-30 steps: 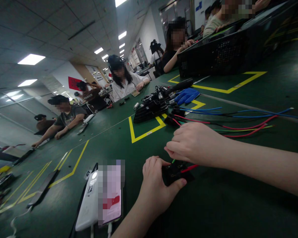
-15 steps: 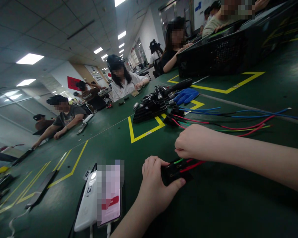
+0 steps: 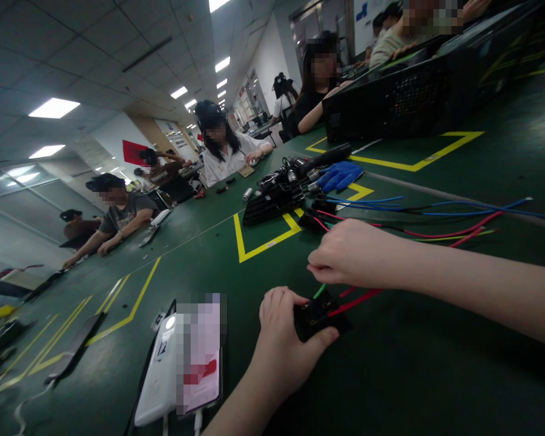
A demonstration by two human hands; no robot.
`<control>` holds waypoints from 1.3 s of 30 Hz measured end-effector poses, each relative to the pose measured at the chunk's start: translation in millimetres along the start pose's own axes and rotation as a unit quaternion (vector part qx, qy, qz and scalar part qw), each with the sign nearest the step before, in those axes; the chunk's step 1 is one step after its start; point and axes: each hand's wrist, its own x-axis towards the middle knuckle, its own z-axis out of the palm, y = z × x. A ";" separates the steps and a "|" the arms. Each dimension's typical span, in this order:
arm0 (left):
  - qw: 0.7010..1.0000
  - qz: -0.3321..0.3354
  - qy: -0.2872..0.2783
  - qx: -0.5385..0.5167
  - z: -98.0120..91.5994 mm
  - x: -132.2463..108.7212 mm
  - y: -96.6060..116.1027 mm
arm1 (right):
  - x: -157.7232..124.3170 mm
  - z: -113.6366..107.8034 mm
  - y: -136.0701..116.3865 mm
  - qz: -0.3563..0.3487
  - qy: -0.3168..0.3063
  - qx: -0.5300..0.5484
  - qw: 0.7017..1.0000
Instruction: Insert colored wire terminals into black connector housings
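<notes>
My left hand (image 3: 284, 339) is closed around a black socket block (image 3: 315, 312), thumb on the near side and fingers on the far side, holding it down at the table. Red wires (image 3: 354, 301) come out of the block toward the right. A short stretch of green wire (image 3: 319, 292) rises from the block to the fingers of my right hand (image 3: 345, 254), which is closed just above. The fingertips of that hand are partly hidden from view. Behind it lie more black blocks (image 3: 320, 209) with blue, red and green wires.
A black rack of parts (image 3: 272, 203) and a blue glove (image 3: 340, 175) lie ahead. A white power bank (image 3: 158, 375) and a phone (image 3: 209, 363) are at left with cables. A large black case (image 3: 390, 100) stands far right. Several people sit around the green table (image 3: 200, 272).
My right hand has moved slightly up and left, and more of the green wire shows standing up from the block. My left hand stays in place on the block.
</notes>
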 end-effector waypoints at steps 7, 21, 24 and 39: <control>1.000 -0.011 -0.002 0.003 -1.1 0.2 2.6 | -4.8 -4.6 -5.1 -0.056 0.106 0.003 0.993; 1.000 -0.003 -0.004 0.002 -0.2 0.2 1.1 | 5.4 3.9 2.2 0.022 -0.078 -0.006 0.997; 1.000 -0.006 0.002 0.006 -0.3 0.0 2.6 | 2.1 -2.5 0.0 0.002 -0.008 -0.013 1.000; 1.000 -0.011 -0.001 0.017 -1.4 -0.3 4.4 | 4.6 -2.1 0.5 0.028 -0.074 -0.018 0.997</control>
